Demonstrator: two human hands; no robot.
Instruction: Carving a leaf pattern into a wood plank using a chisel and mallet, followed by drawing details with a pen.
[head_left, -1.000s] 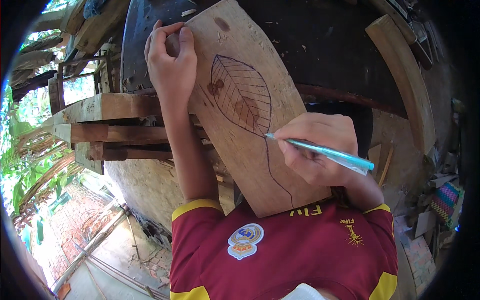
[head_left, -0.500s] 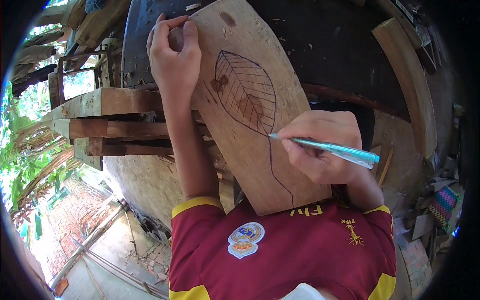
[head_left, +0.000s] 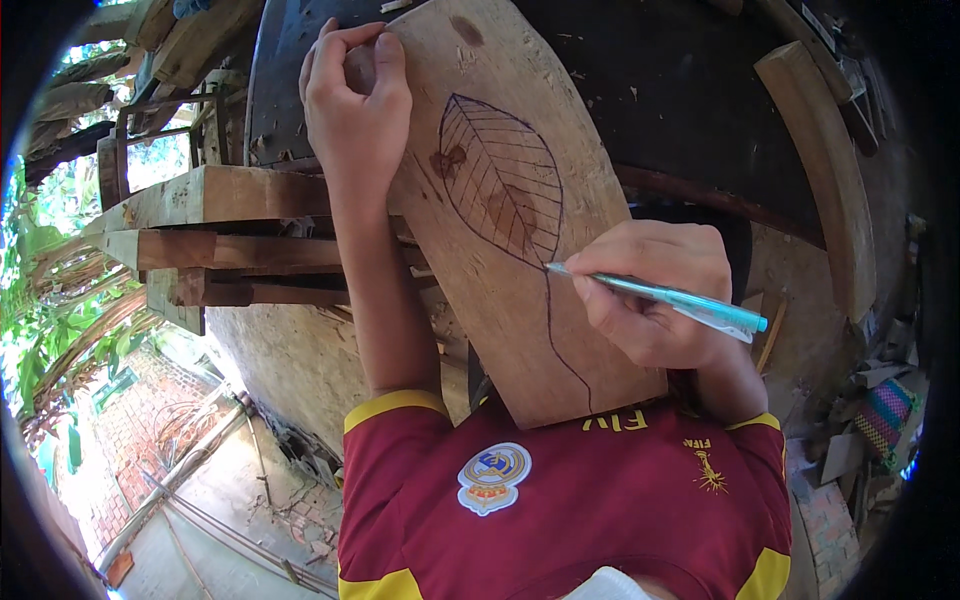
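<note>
A flat wooden board [head_left: 490, 330] lies tilted between my chest and a dark tabletop. On it is a dark line drawing of a leaf [head_left: 505, 180] with a midrib, slanting veins and a long curved stem. My right hand [head_left: 655, 290] pinches a turquoise pen [head_left: 680, 293], its tip touching the board where the leaf's base meets the stem. My left hand [head_left: 358, 100] grips the board's upper left edge, the thumb on top and the fingers curled round the far side, partly hidden.
The dark tabletop [head_left: 690, 90] carries small wood chips. Stacked timber pieces [head_left: 250, 195] jut out at the left, beside my forearm. A curved wooden plank [head_left: 825, 180] stands at the right. Further right lies a colourful woven item [head_left: 885, 415] among scraps.
The board and both hands appear shifted slightly rightward in view. The pen tip stays at the leaf's base, and both grips are the same.
</note>
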